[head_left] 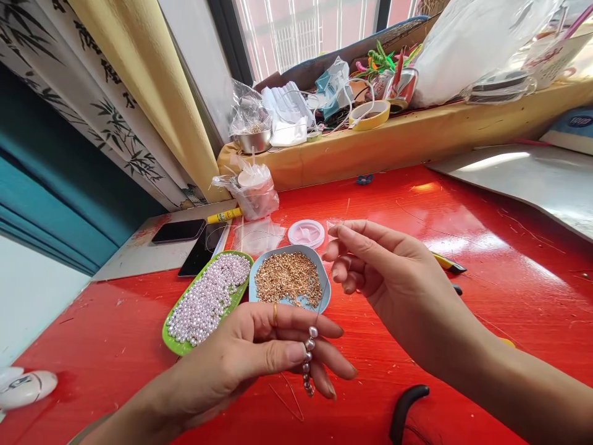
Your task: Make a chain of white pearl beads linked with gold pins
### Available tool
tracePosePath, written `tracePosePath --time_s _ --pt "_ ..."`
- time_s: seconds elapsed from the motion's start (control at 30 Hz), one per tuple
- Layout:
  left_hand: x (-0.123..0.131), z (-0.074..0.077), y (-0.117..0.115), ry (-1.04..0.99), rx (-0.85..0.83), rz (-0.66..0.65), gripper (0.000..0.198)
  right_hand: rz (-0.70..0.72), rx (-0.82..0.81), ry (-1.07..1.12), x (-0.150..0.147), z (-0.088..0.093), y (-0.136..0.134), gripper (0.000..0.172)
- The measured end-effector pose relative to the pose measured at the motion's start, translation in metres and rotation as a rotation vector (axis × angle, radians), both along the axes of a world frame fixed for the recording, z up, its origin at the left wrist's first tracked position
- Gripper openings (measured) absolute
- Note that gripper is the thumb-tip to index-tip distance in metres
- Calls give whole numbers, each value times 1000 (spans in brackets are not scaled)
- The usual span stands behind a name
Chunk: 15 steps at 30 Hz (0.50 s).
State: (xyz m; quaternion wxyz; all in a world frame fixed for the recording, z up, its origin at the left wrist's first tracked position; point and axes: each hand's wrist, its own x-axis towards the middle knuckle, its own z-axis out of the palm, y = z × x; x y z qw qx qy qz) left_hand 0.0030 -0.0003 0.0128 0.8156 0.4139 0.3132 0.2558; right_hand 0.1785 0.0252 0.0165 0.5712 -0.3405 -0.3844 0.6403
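My left hand (273,352) pinches a short string of pearl beads (307,361) between thumb and fingers; the beads hang down across the fingers. From the top bead a thin thread runs up towards my right hand (370,253), whose thumb and forefinger are pinched together on its upper part. Behind my left hand stands a green tray (169,341) of pale pink pearl beads (208,300). Beside it a light blue dish (327,290) holds small gold beads (287,275). A loose bit of thread (291,402) lies below my left hand.
Behind the dishes lie a round pink lid (306,234), a phone (178,231), a yellow tube (225,215) and a bagged cup (256,188). A black handle (407,408) is at the front right, a cutter (448,264) behind my right wrist. Clutter fills the ledge (333,148).
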Motion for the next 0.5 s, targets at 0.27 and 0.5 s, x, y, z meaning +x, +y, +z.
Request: tracePosePath --time_s 0.27,0.5 --pt "2 0 -1 -33 -60 -33 20 11 16 -11 0 -1 -1 13" --pt "0 -1 -2 -50 -102 -43 20 19 1 21 -2 -1 0 13"
